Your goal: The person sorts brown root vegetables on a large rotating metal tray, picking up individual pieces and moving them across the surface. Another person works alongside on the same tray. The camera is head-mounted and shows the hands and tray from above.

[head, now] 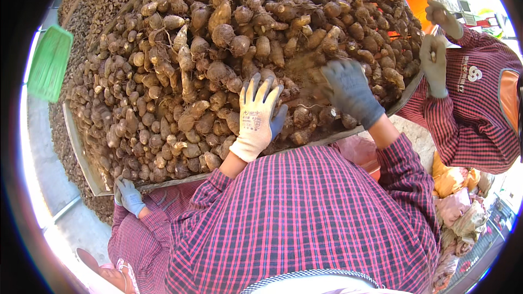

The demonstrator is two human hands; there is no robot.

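Note:
A heap of small brown taro corms [157,63] covers the broad table in front of me, many with roots and soil on them. My left hand [256,120], in a cream work glove with a blue-grey palm and printed writing, lies flat on the corms near the table's front edge. Its fingers point away from me and are spread slightly. To its right is my right hand [352,90] in a grey-blue glove, blurred, over a thinner patch of the heap. Its fingertips are hidden, so whether it holds a corm is unclear.
A wooden rim [80,151] edges the table. A co-worker's gloved hand [130,197] touches its front left corner; another person's gloved hands [434,65] are at the right. A green plastic shovel [51,63] is at the left. Sacks [453,208] lie at lower right.

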